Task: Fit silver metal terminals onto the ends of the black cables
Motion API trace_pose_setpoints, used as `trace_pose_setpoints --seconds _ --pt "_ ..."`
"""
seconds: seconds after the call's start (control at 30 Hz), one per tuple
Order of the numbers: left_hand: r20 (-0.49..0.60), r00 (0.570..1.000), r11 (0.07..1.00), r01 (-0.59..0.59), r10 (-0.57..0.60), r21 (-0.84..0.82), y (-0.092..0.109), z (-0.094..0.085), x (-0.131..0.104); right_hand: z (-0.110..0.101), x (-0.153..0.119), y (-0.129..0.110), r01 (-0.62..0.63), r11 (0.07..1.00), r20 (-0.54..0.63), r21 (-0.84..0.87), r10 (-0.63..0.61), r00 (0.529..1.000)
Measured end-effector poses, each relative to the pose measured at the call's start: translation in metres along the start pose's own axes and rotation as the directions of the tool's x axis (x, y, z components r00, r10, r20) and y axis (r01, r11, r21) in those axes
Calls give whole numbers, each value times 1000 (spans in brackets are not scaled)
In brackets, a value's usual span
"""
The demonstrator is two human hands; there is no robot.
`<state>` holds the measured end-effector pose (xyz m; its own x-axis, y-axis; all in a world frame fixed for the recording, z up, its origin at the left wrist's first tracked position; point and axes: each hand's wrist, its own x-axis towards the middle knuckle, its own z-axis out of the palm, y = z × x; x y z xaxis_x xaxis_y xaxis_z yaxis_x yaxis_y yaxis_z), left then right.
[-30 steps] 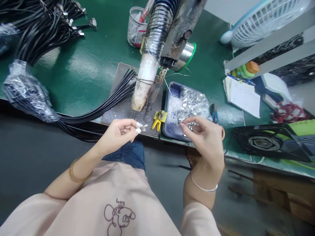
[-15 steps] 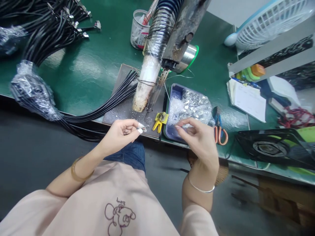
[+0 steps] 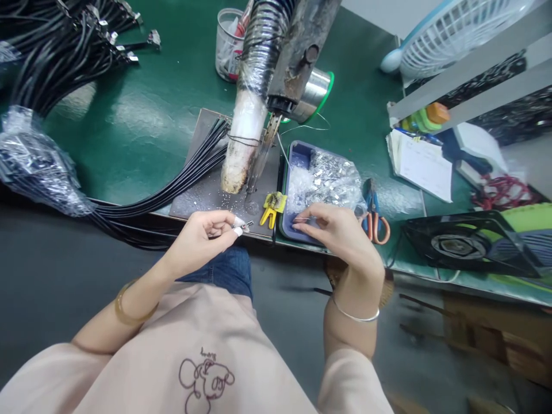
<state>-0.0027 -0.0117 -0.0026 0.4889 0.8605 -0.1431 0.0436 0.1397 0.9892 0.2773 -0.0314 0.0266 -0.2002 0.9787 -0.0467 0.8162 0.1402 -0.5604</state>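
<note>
My left hand (image 3: 206,234) pinches the metal connector end of a black cable (image 3: 246,225) at the front edge of the green bench. My right hand (image 3: 340,233) hovers over the near rim of a blue tray (image 3: 302,156) heaped with small metal shells (image 3: 330,179), thumb and forefinger pinched on one small metal shell (image 3: 301,220). Between the hands lies a yellow clip (image 3: 271,205) on a grey plate (image 3: 202,192), under a soldering head (image 3: 259,167) and a wrapped fume hose (image 3: 245,123).
Black cables (image 3: 172,187) fan left off the plate to a plastic-wrapped bundle (image 3: 37,164). Orange-handled pliers (image 3: 374,213), a solder spool (image 3: 317,89), a clear cup (image 3: 226,46), papers (image 3: 420,164), a white fan (image 3: 452,31) and a black fan (image 3: 463,244) surround the work.
My right hand has moved left and down from over the shell heap to the tray's near rim, uncovering the pliers. My left hand has barely shifted.
</note>
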Motion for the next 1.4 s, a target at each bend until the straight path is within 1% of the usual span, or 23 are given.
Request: trace_pose_setpoints --seconds 0.1,0.23,0.3,0.33,0.37,0.4,0.47,0.5,0.53,0.57,0.63,0.73,0.8,0.87,0.97,1.07,1.17,1.23,1.33,1.37,1.4 --pt "3 1000 1000 2 -2 2 -1 0 0 4 7 -2 14 1000 -12 14 -13 1000" --pt "0 1000 1000 3 -3 -6 -1 0 0 12 12 -5 37 999 1 -7 -37 999" --pt "-14 1000 1000 6 -6 -8 0 1 0 16 9 -8 17 1000 -47 -10 -17 999" --pt "-30 1000 1000 7 -7 -5 0 1 0 18 5 -11 -11 1000 -107 8 12 994" --pt "-52 999 1000 6 -6 -1 1 2 -1 20 1 -16 -43 998 -193 45 51 980" --pt "-79 997 1000 1 -1 7 1 4 -1 22 -4 -21 -70 992 -298 101 97 950" --pt "-137 990 999 -20 24 34 3 7 -3 30 -14 -35 -68 966 -499 248 188 846" --pt "-163 986 998 -34 42 53 3 9 -4 36 -19 -43 -37 949 -562 313 216 799" --pt "-184 981 996 -47 61 77 4 10 -6 43 -22 -51 1 929 -584 370 232 778" --pt "-202 976 993 -60 80 106 4 12 -8 51 -24 -59 33 906 -580 421 241 778" --pt "-221 966 979 -98 137 180 5 14 -11 69 -24 -73 63 862 -548 502 261 794" --pt "-217 934 924 -206 284 322 4 16 -14 92 -18 -85 48 824 -528 564 315 789" --pt "-202 904 870 -271 377 411 3 16 -15 101 -12 -87 35 816 -523 577 335 784" --pt "-184 880 825 -311 437 472 1 17 -15 104 -9 -87 25 818 -518 575 340 785" --pt "-169 858 783 -341 485 520 0 17 -15 103 -8 -86 6 826 -508 564 341 791" --pt "-159 852 756 -338 499 561 -1 17 -16 103 -10 -87 -5 831 -495 556 335 801" --pt "-146 850 736 -338 506 587 -3 16 -16 105 -11 -88 13 846 -505 533 306 807" --pt "-134 851 735 -346 508 584 -4 15 -16 106 -12 -88 19 876 -530 482 274 803" --pt "-114 859 760 -371 499 533 -5 13 -16 102 -13 -86 12 904 -570 427 259 780" --pt "-111 864 778 -378 491 502 -4 11 -16 100 -13 -86 9 901 -566 434 265 781" --pt "-113 871 802 -379 478 462 -3 10 -16 97 -13 -85 5 893 -545 450 270 794"
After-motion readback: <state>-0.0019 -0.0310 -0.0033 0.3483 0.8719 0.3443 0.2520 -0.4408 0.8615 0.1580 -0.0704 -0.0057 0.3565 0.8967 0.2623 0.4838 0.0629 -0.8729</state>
